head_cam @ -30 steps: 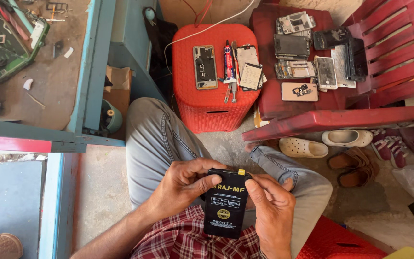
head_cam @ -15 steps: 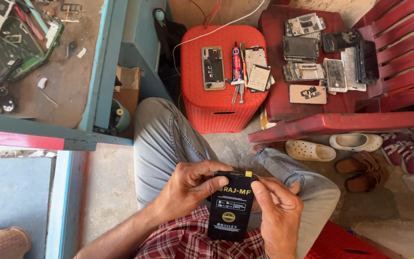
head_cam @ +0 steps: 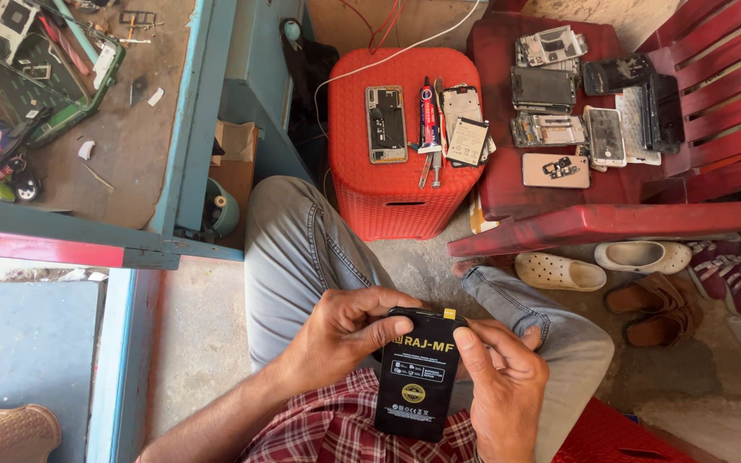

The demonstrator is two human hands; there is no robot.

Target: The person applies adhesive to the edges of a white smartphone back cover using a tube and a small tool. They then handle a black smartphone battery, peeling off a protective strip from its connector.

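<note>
Both hands are on a flat black phone battery (head_cam: 418,377), held over the lap just above the checked shirt. The left hand (head_cam: 345,334) is clamped on its upper left corner, thumb pressed on the face; the right hand (head_cam: 503,394) closes on the right edge, thumb on the top. It looks like the inspecting or peeling step. The next move likely calls for a fine pinch at that top edge near the small yellow tab. Ahead, the red stool (head_cam: 400,184) carries an opened phone (head_cam: 385,124) and a small tool, well apart from the battery.
</note>
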